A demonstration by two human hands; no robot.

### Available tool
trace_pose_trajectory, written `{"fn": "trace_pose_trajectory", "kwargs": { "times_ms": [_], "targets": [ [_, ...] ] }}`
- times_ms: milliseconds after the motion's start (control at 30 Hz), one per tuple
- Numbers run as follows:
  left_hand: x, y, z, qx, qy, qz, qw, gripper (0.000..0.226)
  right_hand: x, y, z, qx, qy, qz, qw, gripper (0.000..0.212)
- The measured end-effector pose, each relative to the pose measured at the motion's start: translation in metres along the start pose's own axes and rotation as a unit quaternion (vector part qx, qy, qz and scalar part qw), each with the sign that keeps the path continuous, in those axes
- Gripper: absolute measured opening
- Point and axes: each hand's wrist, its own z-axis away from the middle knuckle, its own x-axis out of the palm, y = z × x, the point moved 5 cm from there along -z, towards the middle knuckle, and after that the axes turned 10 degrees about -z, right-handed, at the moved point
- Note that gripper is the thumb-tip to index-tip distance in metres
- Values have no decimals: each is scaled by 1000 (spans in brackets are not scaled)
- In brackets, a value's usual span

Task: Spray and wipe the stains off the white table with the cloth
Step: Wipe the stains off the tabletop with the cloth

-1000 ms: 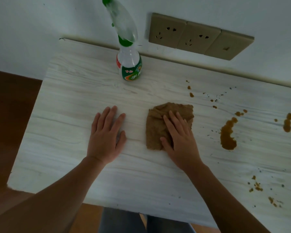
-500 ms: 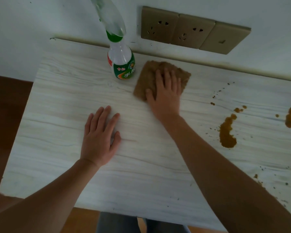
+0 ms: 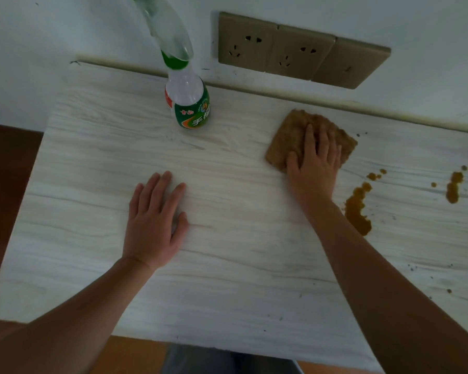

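Note:
A brown cloth lies flat on the white wood-grain table near its far edge. My right hand presses down on the cloth with fingers spread. My left hand rests flat on the bare table, palm down, holding nothing. A spray bottle with a green label stands upright at the far edge, left of the cloth. Brown stains: a large streak just right of my right forearm, another blotch further right, and small specks between them.
Three tan wall sockets sit on the wall above the table's far edge. Tiny dark crumbs dot the right front part of the table. Brown floor shows past the table's left edge.
My right hand slid the cloth from the table's middle up beside the bottle, then right along the far edge. The small spots there are gone. My left hand stayed put.

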Motion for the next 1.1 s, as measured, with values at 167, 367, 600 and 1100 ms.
{"fn": "trace_pose_trajectory", "kwargs": {
  "times_ms": [167,367,600,1100],
  "targets": [
    [1,0,1,3,-4,-3,1000,58,43,-97,-10,-68,-14,-28,997,65],
    [2,0,1,2,-13,-9,1000,59,61,-132,7,-158,-35,-22,987,64],
    [2,-1,0,1,-5,-6,1000,58,57,-122,-6,-190,-35,0,981,62],
    [1,-1,1,0,-13,-2,1000,58,92,-208,-33,-229,-60,17,971,64]
  ]
}}
